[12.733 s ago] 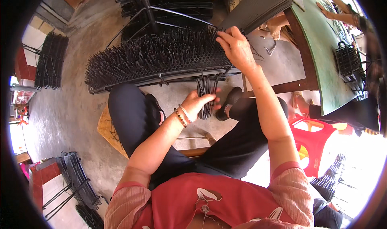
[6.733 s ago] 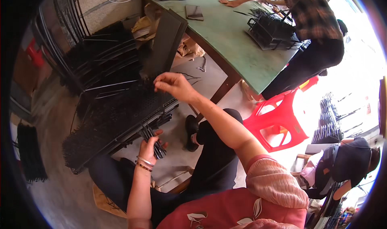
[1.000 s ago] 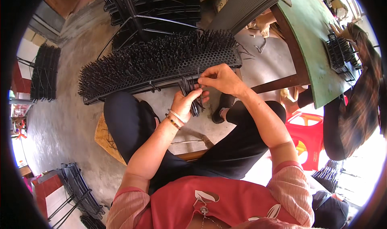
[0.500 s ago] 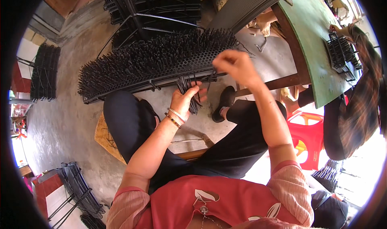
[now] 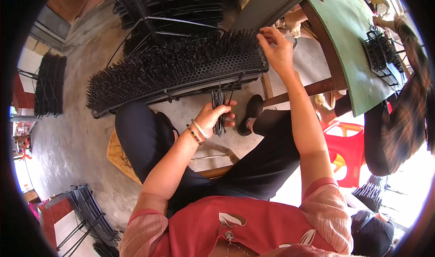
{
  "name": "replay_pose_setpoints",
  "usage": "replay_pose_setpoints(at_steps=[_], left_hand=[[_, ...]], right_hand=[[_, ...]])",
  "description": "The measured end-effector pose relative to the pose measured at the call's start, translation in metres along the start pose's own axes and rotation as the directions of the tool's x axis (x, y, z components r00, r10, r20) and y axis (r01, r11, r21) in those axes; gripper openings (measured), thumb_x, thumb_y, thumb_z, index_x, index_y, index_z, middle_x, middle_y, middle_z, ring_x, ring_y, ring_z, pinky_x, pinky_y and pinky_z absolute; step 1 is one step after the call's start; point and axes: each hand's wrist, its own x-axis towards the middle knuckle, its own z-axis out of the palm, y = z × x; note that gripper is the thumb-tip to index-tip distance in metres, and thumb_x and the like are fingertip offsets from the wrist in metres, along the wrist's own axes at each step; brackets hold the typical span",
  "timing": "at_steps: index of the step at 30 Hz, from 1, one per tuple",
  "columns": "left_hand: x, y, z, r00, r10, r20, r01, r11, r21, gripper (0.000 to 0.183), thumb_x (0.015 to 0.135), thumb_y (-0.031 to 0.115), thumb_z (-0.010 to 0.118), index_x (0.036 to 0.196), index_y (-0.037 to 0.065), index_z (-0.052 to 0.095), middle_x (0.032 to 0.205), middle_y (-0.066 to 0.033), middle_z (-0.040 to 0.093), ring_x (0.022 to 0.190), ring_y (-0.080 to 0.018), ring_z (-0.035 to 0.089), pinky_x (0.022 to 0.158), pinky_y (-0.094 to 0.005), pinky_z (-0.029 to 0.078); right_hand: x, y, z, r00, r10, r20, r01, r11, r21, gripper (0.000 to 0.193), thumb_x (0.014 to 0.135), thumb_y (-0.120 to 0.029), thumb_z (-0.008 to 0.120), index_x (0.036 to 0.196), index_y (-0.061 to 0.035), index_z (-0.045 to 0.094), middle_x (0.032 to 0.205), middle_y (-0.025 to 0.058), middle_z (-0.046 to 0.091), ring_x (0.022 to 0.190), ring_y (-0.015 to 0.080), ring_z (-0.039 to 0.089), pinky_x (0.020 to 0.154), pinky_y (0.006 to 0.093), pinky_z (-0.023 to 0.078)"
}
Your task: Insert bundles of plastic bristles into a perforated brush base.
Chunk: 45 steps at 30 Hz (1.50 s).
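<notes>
A long black perforated panel (image 5: 199,70) lies across in front of my knees, with dense rows of thin black pieces (image 5: 158,60) standing up from its holes. Below its front edge, my left hand (image 5: 213,115) is closed round a bundle of thin black strips (image 5: 219,105), held nearly upright. My right hand (image 5: 278,51) is at the panel's right end, beside the last standing pieces. Its thumb and fingertips come together there; whatever they hold is too small to make out.
A green-topped table (image 5: 344,44) stands at the right, where another person's arm (image 5: 410,44) reaches to a black wire rack (image 5: 383,53). A red plastic stool (image 5: 344,153) is below it. Black racks (image 5: 50,85) stand at the left. Flat dark panels (image 5: 269,5) lean behind.
My right hand has moved away from me, up to the panel's right end. My left hand has shifted slightly right, and its bundle of strips now stands more upright.
</notes>
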Motion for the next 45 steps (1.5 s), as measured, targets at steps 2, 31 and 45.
replay_pose_setpoints(at_steps=[2,31,45], left_hand=[[-0.001,-0.003,-0.004,1.0,0.028,-0.011,-0.028,0.998,-0.051,0.024,0.085,0.01,0.054,0.106,-0.001,0.057,0.092,-0.0056,0.058,0.077,-0.0139,0.058,0.064,-0.0326,0.057],[-0.005,0.0,-0.007,0.998,0.024,0.066,-0.022,0.999,-0.037,0.027,0.086,0.013,0.059,0.109,0.0,0.056,0.099,-0.0059,0.057,0.084,-0.0157,0.059,0.068,-0.0336,0.057],[-0.002,-0.001,-0.007,0.997,0.08,0.021,-0.078,0.991,-0.111,0.024,0.086,0.013,0.057,0.108,0.003,0.054,0.109,-0.0063,0.057,0.085,-0.0152,0.057,0.067,-0.0342,0.056]], right_hand=[[-0.001,-0.004,0.001,0.998,-0.065,0.001,0.064,0.994,-0.091,0.019,0.08,-0.005,0.066,0.098,0.0013,0.062,0.08,0.0078,0.066,0.069,0.0113,0.063,0.065,0.0239,0.05],[-0.004,0.0,0.008,0.908,-0.404,0.109,0.414,0.828,-0.379,0.013,0.076,-0.008,0.067,0.088,-0.0024,0.065,0.074,0.0104,0.062,0.061,0.0254,0.058,0.057,0.0323,0.046],[-0.012,-0.009,0.006,0.973,-0.167,0.161,0.209,0.932,-0.298,0.015,0.078,-0.011,0.067,0.089,-0.0011,0.067,0.08,0.0113,0.06,0.061,0.0248,0.059,0.058,0.032,0.047]])
